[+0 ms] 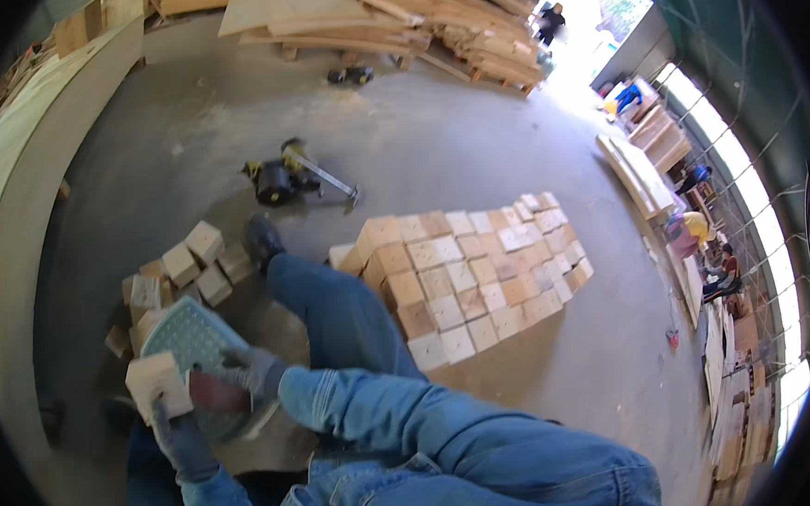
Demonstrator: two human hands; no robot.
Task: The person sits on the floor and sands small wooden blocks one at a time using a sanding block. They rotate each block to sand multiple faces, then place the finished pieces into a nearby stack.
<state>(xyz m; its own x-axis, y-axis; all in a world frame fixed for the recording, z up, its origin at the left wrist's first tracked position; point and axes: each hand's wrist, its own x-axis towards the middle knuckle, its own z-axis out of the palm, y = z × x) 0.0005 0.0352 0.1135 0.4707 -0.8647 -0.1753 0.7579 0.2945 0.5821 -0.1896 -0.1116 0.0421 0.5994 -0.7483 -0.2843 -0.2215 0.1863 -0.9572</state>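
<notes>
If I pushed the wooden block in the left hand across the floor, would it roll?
Probably not: the wooden block has flat sides and squarish corners, so it would more likely slide or tip. It looks like solid wood, so it's likely stiff and maybe a bit heavy.

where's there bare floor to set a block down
Bare floor lies between the block rows and the plank pile; another patch runs right of those rows, toward the boards. It's crowded at left: loose blocks cluster by the pale blue-green perforated piece, with the left hand and right hand there too.
</notes>
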